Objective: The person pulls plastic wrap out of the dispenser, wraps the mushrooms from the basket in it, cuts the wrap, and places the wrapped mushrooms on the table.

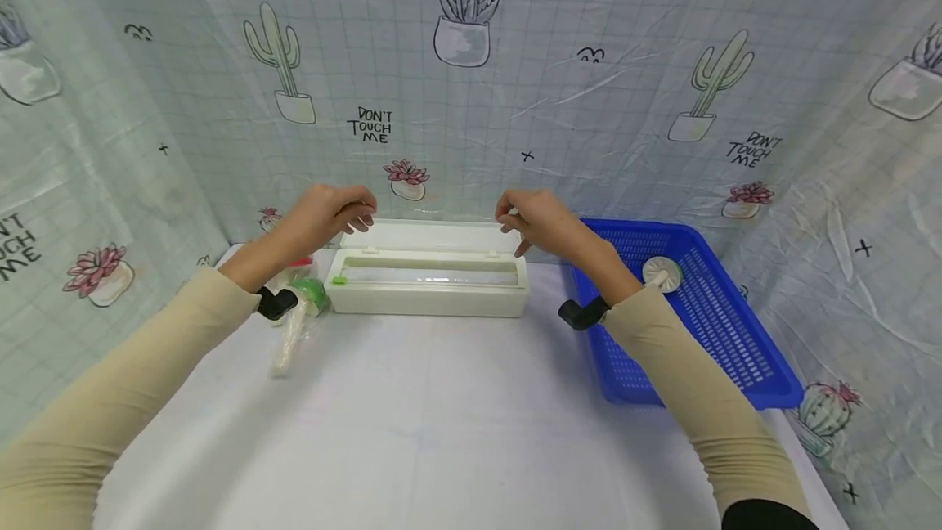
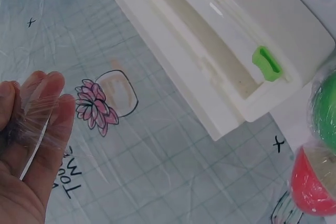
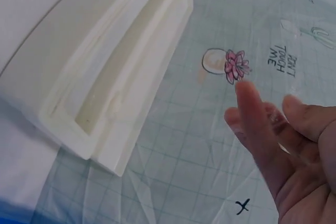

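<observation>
Clear plastic wrap (image 2: 38, 124) lies bunched across the fingers of my left hand (image 1: 324, 211), which grips it above the left end of a white cling film dispenser (image 1: 427, 303). My right hand (image 1: 548, 223) is raised over the dispenser's right end, its fingers curled and thumb close to them, with a glossy bit of film (image 3: 274, 115) between them. Between the hands the film is too clear to follow. The dispenser's lid (image 1: 441, 234) is tipped back, showing the long trough, and a green slider cutter (image 2: 266, 64) sits at its left end.
Left of the dispenser lie film-wrapped things, one with a green part (image 1: 313, 293) and one red and beige (image 2: 312, 182). A blue plastic basket (image 1: 614, 387) stands at the right, holding a round wrapped item (image 1: 662, 274). A cactus-print curtain (image 1: 471, 121) hangs close behind.
</observation>
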`<state>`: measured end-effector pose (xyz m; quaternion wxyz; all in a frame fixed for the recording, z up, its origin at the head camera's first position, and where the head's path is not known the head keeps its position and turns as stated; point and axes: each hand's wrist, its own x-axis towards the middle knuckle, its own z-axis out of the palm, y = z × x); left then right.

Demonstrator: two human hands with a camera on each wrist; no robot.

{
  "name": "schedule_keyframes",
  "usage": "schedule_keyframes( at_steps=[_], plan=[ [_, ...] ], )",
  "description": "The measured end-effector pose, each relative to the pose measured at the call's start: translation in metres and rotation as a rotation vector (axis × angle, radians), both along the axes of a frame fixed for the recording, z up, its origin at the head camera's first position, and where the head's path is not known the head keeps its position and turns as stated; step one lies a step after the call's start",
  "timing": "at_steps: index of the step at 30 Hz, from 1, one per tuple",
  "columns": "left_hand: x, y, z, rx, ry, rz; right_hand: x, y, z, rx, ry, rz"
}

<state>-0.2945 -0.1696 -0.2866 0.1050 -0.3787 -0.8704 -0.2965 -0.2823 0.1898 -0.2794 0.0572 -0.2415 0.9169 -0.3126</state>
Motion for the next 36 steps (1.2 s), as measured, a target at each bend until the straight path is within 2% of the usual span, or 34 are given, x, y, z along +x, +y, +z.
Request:
schedule_keyframes(
  at_steps=[2,4,8,12,19,26,29,33,36],
  plan=[
    [0.000,-0.001,0.003,-0.008,-0.002,0.010,-0.001,-0.003,-0.001,-0.038,-0.029,-0.002],
    [0.001,-0.002,0.006,-0.015,-0.012,0.022,-0.002,-0.005,-0.002,-0.042,-0.013,0.012],
    [0.004,-0.005,0.010,-0.020,-0.032,0.040,-0.001,-0.004,0.001,-0.005,0.074,0.050],
    [0.007,-0.006,0.015,-0.026,-0.028,0.050,0.002,-0.002,0.007,0.040,0.123,0.074],
    [0.011,-0.007,0.021,-0.035,-0.009,0.033,0.007,0.005,0.012,0.103,0.242,0.128],
    [0.018,-0.008,0.026,-0.034,-0.006,0.014,0.016,0.010,0.021,0.105,0.325,0.118],
    [0.020,-0.007,0.019,-0.057,-0.044,0.012,0.019,0.010,0.027,0.115,0.353,0.120],
    [0.022,-0.005,-0.001,-0.205,-0.077,0.047,0.021,0.008,0.031,0.121,0.384,0.123],
    [0.023,-0.007,-0.017,-0.283,-0.051,0.076,0.021,0.006,0.033,0.127,0.397,0.123]
  ],
)
